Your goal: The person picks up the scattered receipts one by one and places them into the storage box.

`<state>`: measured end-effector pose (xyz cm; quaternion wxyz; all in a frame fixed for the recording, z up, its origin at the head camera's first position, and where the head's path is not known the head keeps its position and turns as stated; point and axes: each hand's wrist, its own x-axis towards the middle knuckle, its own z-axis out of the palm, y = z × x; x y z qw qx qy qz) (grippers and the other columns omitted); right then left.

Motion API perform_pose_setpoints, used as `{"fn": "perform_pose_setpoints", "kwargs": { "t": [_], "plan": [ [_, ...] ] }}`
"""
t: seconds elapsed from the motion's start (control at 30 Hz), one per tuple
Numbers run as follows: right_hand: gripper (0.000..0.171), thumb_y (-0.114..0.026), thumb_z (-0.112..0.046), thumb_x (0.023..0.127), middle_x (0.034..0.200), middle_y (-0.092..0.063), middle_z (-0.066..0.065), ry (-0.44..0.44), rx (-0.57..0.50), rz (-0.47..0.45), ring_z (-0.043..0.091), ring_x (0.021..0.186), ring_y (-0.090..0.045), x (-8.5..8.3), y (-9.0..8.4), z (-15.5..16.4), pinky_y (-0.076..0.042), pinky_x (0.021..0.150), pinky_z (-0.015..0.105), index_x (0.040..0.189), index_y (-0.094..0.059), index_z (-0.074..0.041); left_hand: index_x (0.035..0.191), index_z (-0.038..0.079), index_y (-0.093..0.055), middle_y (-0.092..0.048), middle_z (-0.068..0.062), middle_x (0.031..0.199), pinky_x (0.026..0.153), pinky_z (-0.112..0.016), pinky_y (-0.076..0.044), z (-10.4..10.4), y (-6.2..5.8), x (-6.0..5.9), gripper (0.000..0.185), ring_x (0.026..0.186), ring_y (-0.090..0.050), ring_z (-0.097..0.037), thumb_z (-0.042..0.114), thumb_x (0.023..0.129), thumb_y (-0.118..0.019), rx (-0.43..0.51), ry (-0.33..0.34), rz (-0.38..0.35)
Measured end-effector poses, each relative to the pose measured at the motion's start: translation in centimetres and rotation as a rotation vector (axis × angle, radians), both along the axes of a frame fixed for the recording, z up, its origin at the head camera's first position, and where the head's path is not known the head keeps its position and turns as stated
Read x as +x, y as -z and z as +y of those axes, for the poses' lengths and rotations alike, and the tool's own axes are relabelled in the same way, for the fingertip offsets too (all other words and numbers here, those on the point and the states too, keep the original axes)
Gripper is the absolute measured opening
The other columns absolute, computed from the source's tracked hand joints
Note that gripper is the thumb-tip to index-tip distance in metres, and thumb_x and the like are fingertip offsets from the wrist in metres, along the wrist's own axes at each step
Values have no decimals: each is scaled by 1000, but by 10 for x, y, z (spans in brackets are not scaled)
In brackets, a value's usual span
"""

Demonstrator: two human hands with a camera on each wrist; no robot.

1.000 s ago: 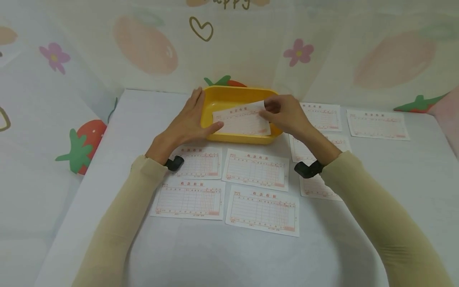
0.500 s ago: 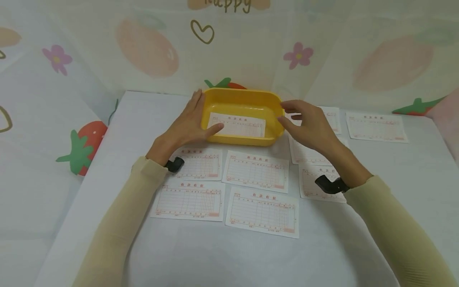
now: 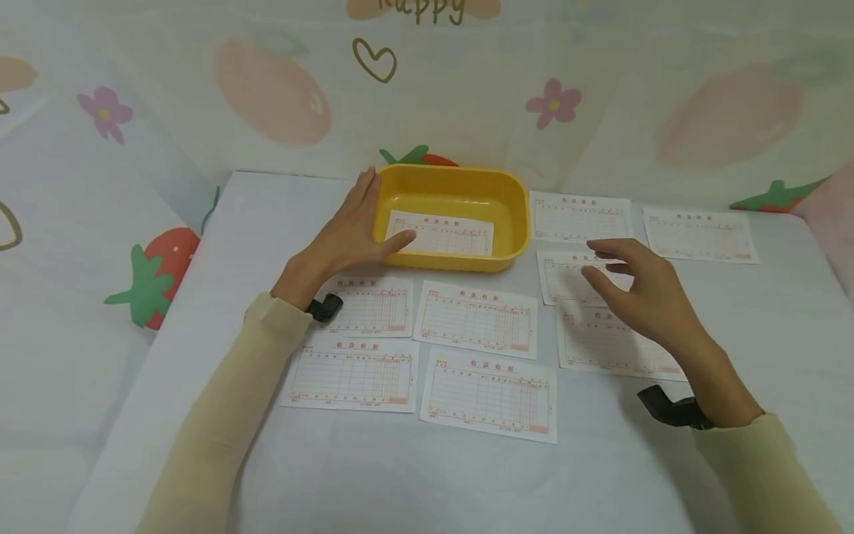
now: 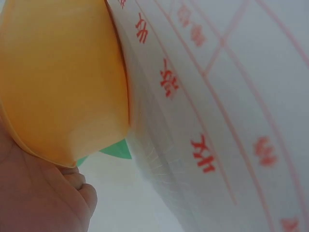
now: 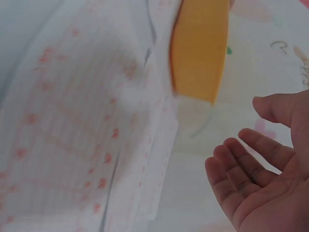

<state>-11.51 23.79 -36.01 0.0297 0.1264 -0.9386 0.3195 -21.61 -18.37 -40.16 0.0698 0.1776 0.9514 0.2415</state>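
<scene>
A yellow tray stands at the back of the white table, with one red-printed receipt slip lying flat inside it. My left hand rests with straight fingers against the tray's left wall, thumb on the front rim; the left wrist view shows the tray wall close against the palm. My right hand hovers with relaxed fingers, holding nothing, above the slips right of the tray. In the right wrist view the empty palm faces the tray's end.
Several more receipt slips lie on the table: a group in front of the tray and others to the right. Cloth walls with fruit prints enclose the table at the back and sides.
My right hand let go of the slip, which now lies flat in the tray, then drew back rightward and toward me to above the slips. The left hand has stayed put.
</scene>
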Motion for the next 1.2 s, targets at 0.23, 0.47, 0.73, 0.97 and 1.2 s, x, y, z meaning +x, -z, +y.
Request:
{"fn": "perform_pose_setpoints", "kwargs": {
  "t": [0.23,0.47,0.73,0.97,1.2],
  "plan": [
    [41,-74,-11,98,136,-68,22,18,22,76,44,119,-67,20,13,31,-46,102,5,137,-66,-1,169,7,11,15,-10,180,138,-49,-7,-1,0,-1,122,169,9,-27,78,93,-51,-3,-1,2],
    [37,-76,-9,96,129,-69,21,59,55,79,43,112,-67,40,25,59,-34,87,-4,132,-68,-1,170,9,11,13,-9,180,138,-50,-8,0,1,-1,121,169,8,-27,78,93,-52,4,-3,13],
    [41,-76,-19,98,133,-66,24,80,118,-6,47,119,-62,55,34,86,-45,88,27,134,-67,-1,169,9,12,15,-9,180,138,-50,-7,0,0,-1,121,169,9,-27,77,93,-52,3,-4,7],
    [53,-83,-23,93,136,-62,28,86,170,-90,47,115,-60,64,47,99,-47,89,37,136,-63,1,170,9,12,14,-9,180,138,-51,-8,0,1,0,121,169,8,-27,77,93,-53,4,-5,4],
    [70,-90,-25,85,141,-57,32,75,195,-125,54,126,-53,66,52,101,-44,97,66,140,-58,4,170,11,12,13,-9,180,138,-51,-8,0,1,0,119,169,7,-28,74,94,-54,5,-7,5]
  ]
}}
